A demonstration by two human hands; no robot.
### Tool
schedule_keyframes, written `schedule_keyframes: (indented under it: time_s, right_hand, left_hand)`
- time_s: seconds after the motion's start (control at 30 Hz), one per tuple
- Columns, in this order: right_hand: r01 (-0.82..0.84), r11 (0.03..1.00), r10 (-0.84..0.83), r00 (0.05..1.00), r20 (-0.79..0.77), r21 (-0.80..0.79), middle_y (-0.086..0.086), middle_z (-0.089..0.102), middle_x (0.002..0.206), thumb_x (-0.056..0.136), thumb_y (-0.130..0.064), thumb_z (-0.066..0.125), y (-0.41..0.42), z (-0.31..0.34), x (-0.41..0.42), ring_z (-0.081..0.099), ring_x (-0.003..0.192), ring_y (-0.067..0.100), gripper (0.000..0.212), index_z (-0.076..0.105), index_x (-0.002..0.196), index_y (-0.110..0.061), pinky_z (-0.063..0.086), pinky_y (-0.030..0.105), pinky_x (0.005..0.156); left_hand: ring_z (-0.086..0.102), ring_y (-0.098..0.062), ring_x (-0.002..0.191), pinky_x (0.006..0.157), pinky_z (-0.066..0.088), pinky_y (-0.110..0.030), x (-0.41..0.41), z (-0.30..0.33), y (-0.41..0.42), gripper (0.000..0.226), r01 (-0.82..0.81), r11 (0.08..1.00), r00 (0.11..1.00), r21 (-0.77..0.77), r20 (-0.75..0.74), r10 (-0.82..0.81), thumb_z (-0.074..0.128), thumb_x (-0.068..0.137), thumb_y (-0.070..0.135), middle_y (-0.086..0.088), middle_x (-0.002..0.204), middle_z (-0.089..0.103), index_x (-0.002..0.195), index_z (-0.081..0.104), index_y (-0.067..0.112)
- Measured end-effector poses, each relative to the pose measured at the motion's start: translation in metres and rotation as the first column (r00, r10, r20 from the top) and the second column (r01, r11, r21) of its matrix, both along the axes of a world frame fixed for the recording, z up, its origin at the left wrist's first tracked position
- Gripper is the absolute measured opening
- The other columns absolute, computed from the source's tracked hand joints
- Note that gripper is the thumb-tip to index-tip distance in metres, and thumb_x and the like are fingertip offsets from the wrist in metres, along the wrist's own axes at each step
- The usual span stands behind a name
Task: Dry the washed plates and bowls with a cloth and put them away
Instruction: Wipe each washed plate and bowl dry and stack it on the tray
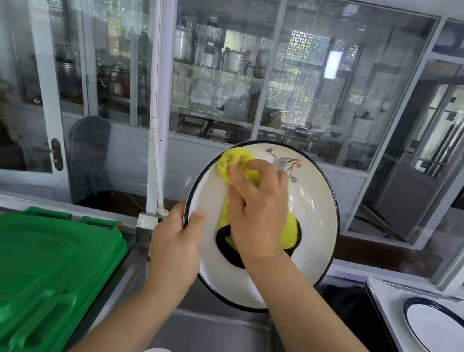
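Head view: left hand (176,245) grip pinches plate (312,216) rim above sink (220,342); right hand (256,214) grip clutches cloth (237,161).

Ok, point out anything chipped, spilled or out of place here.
Nothing stands out. The left hand grips the plate by its rim, the right hand rubs the yellow cloth over it, and no chip or crack shows.

The plate (302,214) stood tilted above the sink (217,342). Left of the sink lay a lidded bin (20,272); right of it, a second plate (440,336) rested on a tray (380,293). Windows (296,81) stood behind.
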State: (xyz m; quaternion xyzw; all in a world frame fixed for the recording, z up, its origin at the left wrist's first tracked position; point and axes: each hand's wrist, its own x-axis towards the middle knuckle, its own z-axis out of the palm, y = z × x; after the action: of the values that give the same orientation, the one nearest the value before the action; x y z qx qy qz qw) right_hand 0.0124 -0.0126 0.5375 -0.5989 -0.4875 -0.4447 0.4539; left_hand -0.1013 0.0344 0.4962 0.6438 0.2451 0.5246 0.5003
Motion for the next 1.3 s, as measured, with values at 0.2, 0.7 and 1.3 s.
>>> schedule_keyframes:
  time_s: [0.2, 0.7, 1.3]
  right_hand:
    - [0.065, 0.992, -0.037, 0.966, 0.254, -0.104, 0.013, 0.067, 0.095, 0.085, -0.006, 0.063, -0.002, 0.005, 0.006, 0.057, 0.075, 0.034, 0.02, 0.075, 0.099, -0.012, 0.049, 0.039, 0.063]
    - [0.407, 0.798, -0.433, 0.9, 0.046, -0.444, 0.005, 0.059, 0.087, 0.067, -0.006, 0.071, -0.044, -0.041, 0.006, 0.049, 0.07, 0.03, 0.037, 0.073, 0.1, -0.022, 0.039, 0.034, 0.061]
    - [0.183, 0.85, -0.208, 0.978, 0.004, -0.493, 0.005, 0.064, 0.096, 0.073, -0.014, 0.061, -0.062, -0.052, -0.009, 0.055, 0.078, 0.032, 0.036, 0.073, 0.106, -0.021, 0.047, 0.041, 0.064]
  left_hand:
    - [0.056, -0.002, 0.058, 0.049, 0.042, -0.014, -0.001, 0.0, 0.012, 0.014, -0.009, 1.0, 1.0, 0.022, 0.011, 0.009, 0.053, 0.088, 0.032, 0.007, 0.073, 0.064, 0.077, 0.061, 0.036]
    - [0.046, -0.014, 0.066, 0.064, 0.04, -0.033, -0.002, 0.007, 0.032, 0.024, -0.194, 0.97, 0.924, -0.144, 0.307, 0.23, 0.058, 0.082, 0.037, 0.0, 0.066, 0.052, 0.064, 0.056, 0.021]
    - [0.049, -0.011, 0.065, 0.064, 0.043, -0.03, -0.001, 0.01, 0.034, 0.024, -0.147, 0.972, 0.905, -0.181, 0.372, 0.206, 0.058, 0.081, 0.037, 0.009, 0.064, 0.055, 0.058, 0.055, 0.029]
